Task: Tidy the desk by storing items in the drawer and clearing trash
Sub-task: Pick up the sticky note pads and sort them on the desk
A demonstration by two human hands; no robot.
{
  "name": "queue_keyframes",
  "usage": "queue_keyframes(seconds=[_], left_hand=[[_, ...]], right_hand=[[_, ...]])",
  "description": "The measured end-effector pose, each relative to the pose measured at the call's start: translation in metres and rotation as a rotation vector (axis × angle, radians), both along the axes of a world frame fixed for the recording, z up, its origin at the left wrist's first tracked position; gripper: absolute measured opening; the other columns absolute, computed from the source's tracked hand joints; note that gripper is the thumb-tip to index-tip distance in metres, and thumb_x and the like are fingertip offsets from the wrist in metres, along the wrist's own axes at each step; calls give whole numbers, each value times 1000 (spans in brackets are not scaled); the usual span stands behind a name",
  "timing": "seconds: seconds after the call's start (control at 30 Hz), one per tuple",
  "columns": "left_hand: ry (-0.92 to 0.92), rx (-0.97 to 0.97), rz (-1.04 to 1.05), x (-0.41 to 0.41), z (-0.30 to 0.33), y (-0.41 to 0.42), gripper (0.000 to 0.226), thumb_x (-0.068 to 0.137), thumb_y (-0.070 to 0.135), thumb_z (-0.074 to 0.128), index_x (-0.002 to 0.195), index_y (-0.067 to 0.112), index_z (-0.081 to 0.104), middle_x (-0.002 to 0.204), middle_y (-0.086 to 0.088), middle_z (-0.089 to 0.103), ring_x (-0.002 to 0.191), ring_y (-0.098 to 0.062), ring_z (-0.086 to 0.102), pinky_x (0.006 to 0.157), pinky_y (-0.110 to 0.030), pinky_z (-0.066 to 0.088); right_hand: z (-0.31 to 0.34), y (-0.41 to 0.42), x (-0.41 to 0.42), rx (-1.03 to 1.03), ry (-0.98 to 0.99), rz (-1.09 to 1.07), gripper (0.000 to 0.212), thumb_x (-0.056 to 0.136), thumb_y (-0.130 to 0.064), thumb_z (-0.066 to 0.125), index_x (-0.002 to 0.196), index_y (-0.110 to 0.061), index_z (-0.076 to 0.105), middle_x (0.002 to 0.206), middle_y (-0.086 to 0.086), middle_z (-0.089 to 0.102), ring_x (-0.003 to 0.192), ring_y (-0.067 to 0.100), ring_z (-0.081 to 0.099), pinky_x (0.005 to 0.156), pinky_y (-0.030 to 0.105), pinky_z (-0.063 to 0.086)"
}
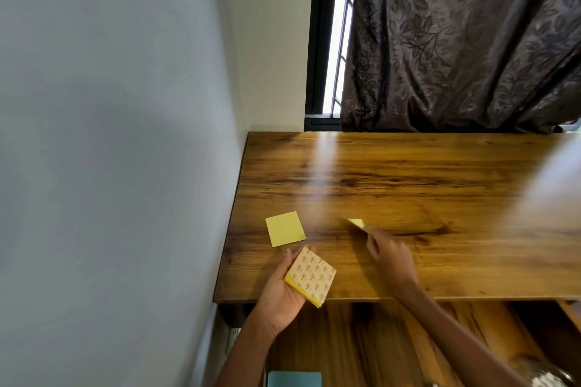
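Sticky-note pad (pixel 310 277) gripped at desk (pixel 408 179) front edge, loose note (pixel 285 228) beside

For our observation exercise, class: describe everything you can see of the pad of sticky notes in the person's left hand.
The pad of sticky notes is a square stack of yellow paper sheets, seen as thin yellow edges along its lower left side. Its upturned face is tan backing printed with a small repeating pattern. It sits tilted, one corner pointing away from the person, over the desk's front left edge. The left hand holds it from below, fingertips curling round its far edges.
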State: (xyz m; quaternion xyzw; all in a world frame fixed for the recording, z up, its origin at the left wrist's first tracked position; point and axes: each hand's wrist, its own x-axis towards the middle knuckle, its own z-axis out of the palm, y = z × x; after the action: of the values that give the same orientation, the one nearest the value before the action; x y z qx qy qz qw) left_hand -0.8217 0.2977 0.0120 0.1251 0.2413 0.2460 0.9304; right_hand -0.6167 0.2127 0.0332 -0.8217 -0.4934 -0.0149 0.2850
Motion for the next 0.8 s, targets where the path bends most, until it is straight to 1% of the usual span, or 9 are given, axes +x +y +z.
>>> queue_keyframes(seconds=[0.07, 0.17, 0.3, 0.37, 0.43, 0.5, 0.57, 0.67, 0.8], left_hand=[[-5, 25, 1, 1, 1, -1, 59, 90, 35, 45, 140, 4, 41, 135, -22, 52, 125, -32, 50, 103, -50, 39], [21, 100, -6, 1, 2, -3, 70, 81, 44, 62, 136, 4, 46, 129, -22, 57, 113, -31, 58, 93, -46, 49], [58, 162, -52, -1, 1, -1, 87, 54, 39, 89, 127, 6, 56, 128, -16, 59, 112, -31, 61, 83, -44, 54], [60, 152, -28, 0, 1, -1, 70, 70, 24, 81, 131, 5, 53, 128, -15, 60, 109, -30, 63, 83, -44, 53], [88, 151, -8, 1, -1, -1, 50, 88, 6, 55, 136, 7, 46, 130, -11, 60, 108, -28, 63, 86, -43, 51], [107, 152, -1, 2, -2, -1, 47, 92, -2, 43, 138, 8, 44, 130, -10, 59, 109, -27, 62, 83, -41, 52], [95, 140, 9, 2, 0, -3, 49, 90, -5, 44, 137, 8, 44, 131, -13, 58, 110, -28, 60, 82, -40, 53], [101, 130, 37, 3, 1, -5, 52, 86, -4, 49, 136, 9, 46, 128, -19, 58, 110, -31, 59, 83, -42, 51], [163, 149, 45, 4, 3, -7, 43, 88, -2, 49, 128, 14, 52, 122, -22, 62, 111, -32, 59, 84, -43, 49]], right_hand=[[-8, -11, -31, 113, -94, 173, 35, 82, -11, 59, 117, -13, 59, 105, 5, 69, 79, 8, 68, 64, 8, 50], [-30, -24, -73, 129, -262, 442, 46, 75, -16, 63, 120, -17, 54, 116, 5, 67, 106, 15, 64, 87, 26, 49], [-42, -32, -94, 73, -287, 504, 39, 83, -24, 44, 117, -20, 64, 120, -1, 65, 114, 11, 59, 96, 26, 41], [-35, -32, -96, 24, -308, 492, 41, 82, -27, 43, 117, -22, 64, 121, -3, 64, 115, 11, 58, 97, 26, 39], [-29, -31, -95, -15, -292, 484, 41, 81, -32, 45, 117, -24, 64, 122, -6, 64, 117, 9, 56, 99, 28, 41], [-19, -29, -93, 16, -147, 470, 37, 82, -34, 45, 110, -25, 67, 117, -8, 66, 113, 7, 57, 98, 33, 45], [-4, -18, -90, 83, -15, 428, 32, 87, -34, 42, 99, -22, 69, 103, -7, 70, 101, 5, 60, 89, 29, 46], [15, 16, -81, 110, -4, 333, 36, 89, -34, 37, 95, -16, 68, 93, -3, 69, 91, 10, 61, 80, 21, 41], [29, 74, -75, -138, -28, 302, 31, 92, -28, 45, 114, -15, 62, 117, 1, 61, 109, 17, 53, 89, 28, 41]])
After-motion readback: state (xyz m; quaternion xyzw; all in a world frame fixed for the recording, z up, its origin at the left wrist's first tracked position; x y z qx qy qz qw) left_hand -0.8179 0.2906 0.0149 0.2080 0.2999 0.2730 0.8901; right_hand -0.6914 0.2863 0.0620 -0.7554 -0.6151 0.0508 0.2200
